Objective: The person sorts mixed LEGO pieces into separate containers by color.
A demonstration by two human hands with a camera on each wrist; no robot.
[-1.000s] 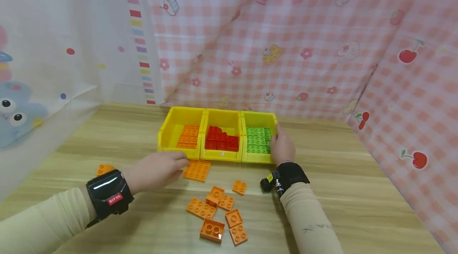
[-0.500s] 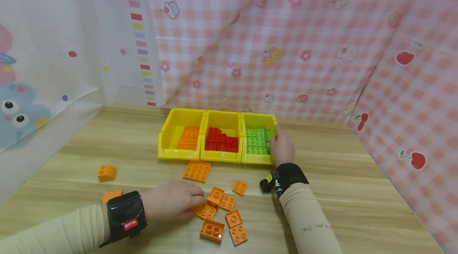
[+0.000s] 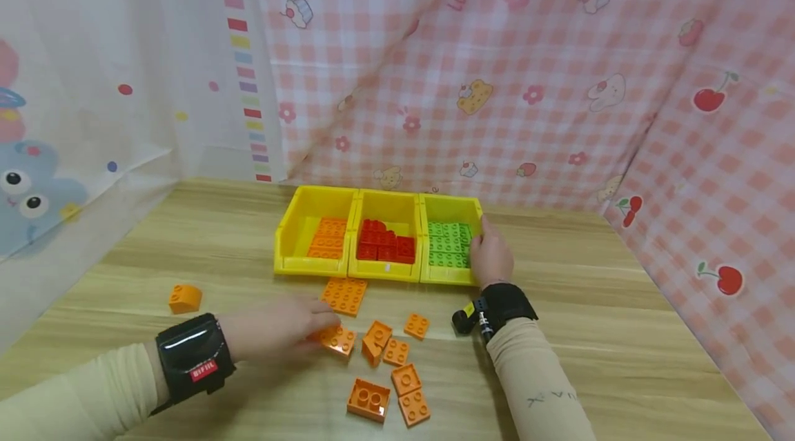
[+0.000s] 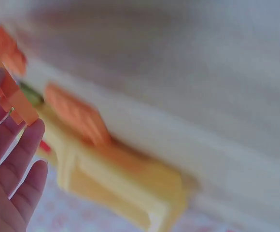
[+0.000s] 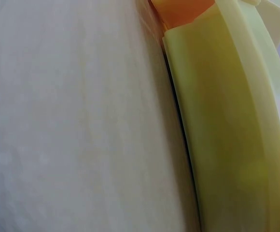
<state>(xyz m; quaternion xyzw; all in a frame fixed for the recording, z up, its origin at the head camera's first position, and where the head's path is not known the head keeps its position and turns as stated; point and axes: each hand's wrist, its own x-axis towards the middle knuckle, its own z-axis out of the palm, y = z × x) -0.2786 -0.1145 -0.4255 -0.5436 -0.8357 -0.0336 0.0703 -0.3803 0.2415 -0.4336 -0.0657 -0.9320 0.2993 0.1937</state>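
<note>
My left hand (image 3: 279,324) pinches an orange toy building brick (image 3: 337,339) between thumb and fingers; in the left wrist view the brick (image 4: 17,96) shows tilted at the fingertips. Close beyond that hand, a flat orange studded plate (image 3: 344,296) lies before the bins. My right hand (image 3: 492,255) grips the right side wall of the right yellow bin (image 3: 456,277), which contains green studded pieces (image 3: 448,244). In the right wrist view only the yellow bin wall (image 5: 222,130) and tabletop show; the right fingers are out of that view.
The left yellow bin (image 3: 310,266) contains orange pieces (image 3: 328,237), the middle one red bricks (image 3: 385,244). Several loose orange bricks lie in front, among them an upturned one (image 3: 369,399). A rounded orange brick (image 3: 185,298) sits at far left. Patterned curtains surround the wooden table (image 3: 590,310).
My left hand came down from beside the plate to the loose bricks, took one and moved back up and left with it. A neighbouring brick turned. The right hand stayed put.
</note>
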